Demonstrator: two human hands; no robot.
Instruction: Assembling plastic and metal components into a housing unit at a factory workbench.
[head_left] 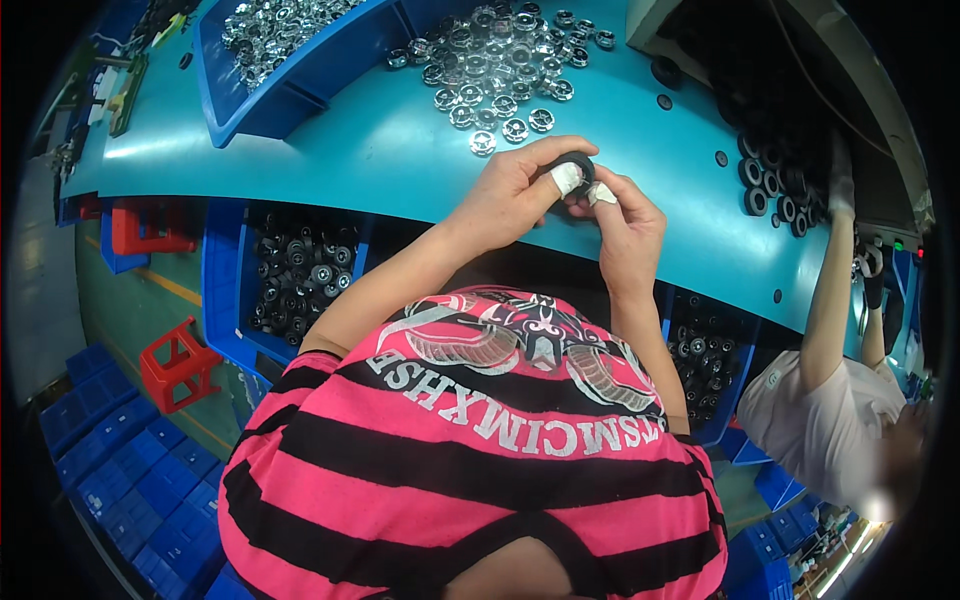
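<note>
Both my hands meet over the front part of the blue-green tabletop [380, 165], around one small black tyre [577, 161]. My left hand [515, 190] grips the tyre from the left, its thumb wrapped in white tape. From the right, my right hand [628, 215] pinches the tyre's lower edge, white tape on its thumb as well. Whether a hub sits inside the tyre is hidden by my fingers. Just beyond my hands lies a spread of shiny clear-silver wheel hubs [500, 75].
A blue bin [290, 90] of hubs stands far left. Black tyres [770, 185] lie at right, where a co-worker's arm [835, 280] reaches in. Below the table edge, blue boxes hold finished-looking wheels [310, 270]. A red stool [178, 365] and stacked blue crates [140, 480] are at left.
</note>
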